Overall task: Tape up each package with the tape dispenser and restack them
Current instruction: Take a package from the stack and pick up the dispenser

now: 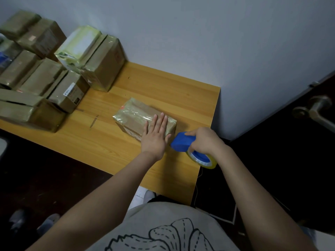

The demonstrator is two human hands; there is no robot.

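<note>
Fingers of my right hand (pixel 204 140) curl round the blue plastic tape dispenser (pixel 182 144), its nose just beside the small brown tape-wrapped cardboard package (pixel 136 115) at frame centre. My left hand (pixel 155 134) presses flat on top, pinning it to the orange wooden table (pixel 163 84). Taping is underway, I judge; next, a steady pull, then restacking among the brown packages (pixel 45 78) upper left.

A package (pixel 137 115) is set on the table (pixel 163 84), and the left hand (pixel 155 134) is laid flat on its top. Just right of the package's near end the tape dispenser (pixel 182 142) is held in the right hand (pixel 204 140). Well left of the package, stacked packages (pixel 43 77) are ranged on the table.
</note>
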